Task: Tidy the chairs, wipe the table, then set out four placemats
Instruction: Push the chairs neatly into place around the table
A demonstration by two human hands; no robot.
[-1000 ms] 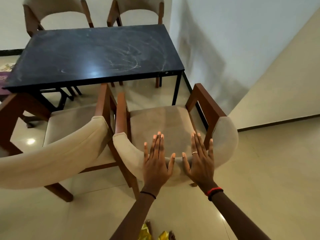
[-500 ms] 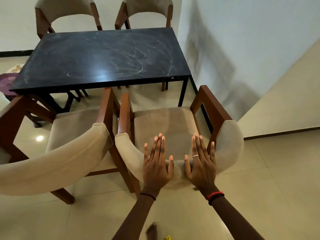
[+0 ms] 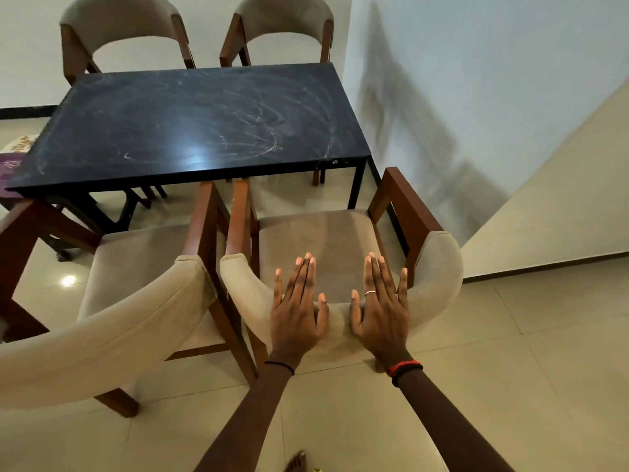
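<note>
Both hands lie flat on the curved beige backrest of the nearer right chair [image 3: 439,267]. The left hand [image 3: 296,311] and the right hand [image 3: 381,311] sit side by side near its middle, fingers straight and spread, gripping nothing. The right hand wears a thin ring [image 3: 370,293] and a red and black wristband [image 3: 405,367]; the left wrist carries a black thread [image 3: 279,366].

That chair faces the dark counter [image 3: 190,124], and the front of its left wooden arm stands at the counter's near edge. Just beside it on the left is a second chair [image 3: 136,321] of the same make, their wooden arms close together, perhaps touching. Two more chairs [image 3: 126,25] [image 3: 282,18] stand at the counter's far side, against the wall.

The counter top shows pale swirling smears across its right half. Something purple and patterned [image 3: 10,165] peeks out past its left end, too cropped to identify. A bare foot [image 3: 296,461] shows on the tiled floor [image 3: 510,352] below the arms.
</note>
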